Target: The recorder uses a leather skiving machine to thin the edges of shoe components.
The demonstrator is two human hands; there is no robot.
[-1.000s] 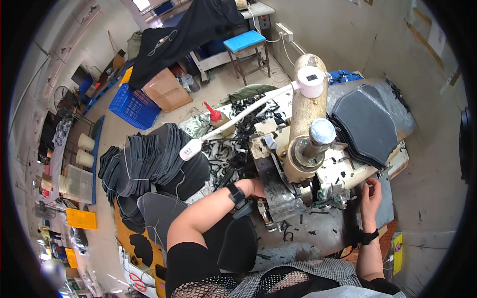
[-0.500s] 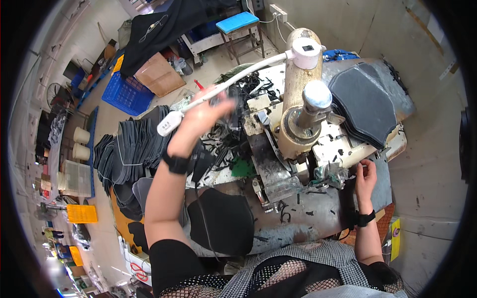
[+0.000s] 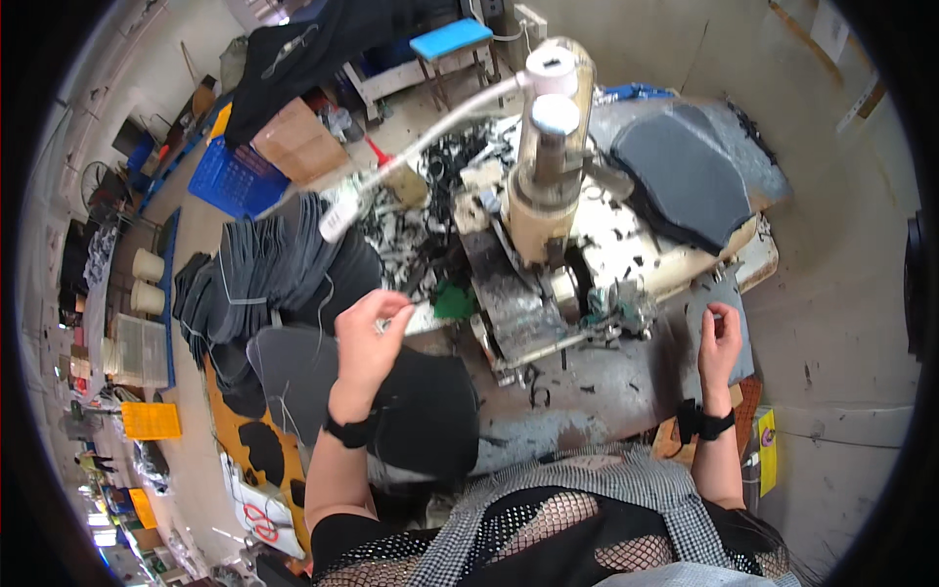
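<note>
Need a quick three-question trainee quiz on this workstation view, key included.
1. On which side of the cream-painted metal machine does the string-tied stack of dark grey flat sheets lie in the picture? A) left B) right
2. True or false: the person's left hand and right hand both have a black band at the wrist.
3. Short answer: which hand is nearer the small flat green piece?

Key: 1. A; 2. True; 3. The left hand.

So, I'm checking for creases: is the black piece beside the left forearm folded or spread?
Spread, where visible: the black piece shows a broad face and rounded edge, no fold. The left forearm covers part.
</note>
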